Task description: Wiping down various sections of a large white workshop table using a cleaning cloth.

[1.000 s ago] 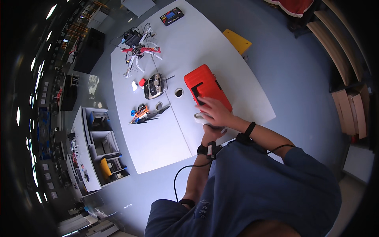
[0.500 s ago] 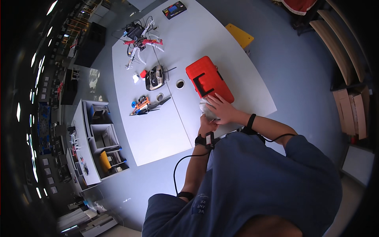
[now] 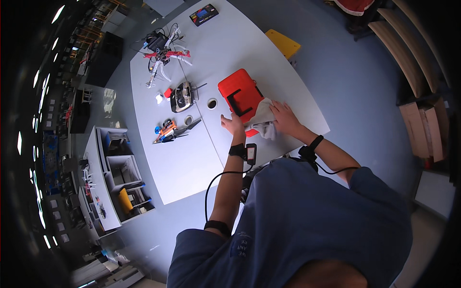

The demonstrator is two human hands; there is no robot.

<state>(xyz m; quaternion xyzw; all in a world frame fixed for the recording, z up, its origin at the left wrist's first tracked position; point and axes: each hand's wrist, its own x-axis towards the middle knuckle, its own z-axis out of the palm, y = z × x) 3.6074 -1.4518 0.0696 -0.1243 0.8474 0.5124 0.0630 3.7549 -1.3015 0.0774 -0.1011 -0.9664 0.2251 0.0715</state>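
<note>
- A grey cloth (image 3: 261, 120) is being pressed flat by the right hand (image 3: 284, 116) beside the red case (image 3: 240, 94), partly covering its corner.
- The left hand (image 3: 234, 125) is being held open at the cloth's edge; its grip cannot be told.

Soft cloth (image 3: 261, 117), glossy plastic case (image 3: 240, 93)

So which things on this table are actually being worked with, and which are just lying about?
In use:
- red case
- grey cloth, under the right hand
- left hand, at the case's near edge

Lying about:
- drone
- radio controller
- small tools
- yellow pad
</note>
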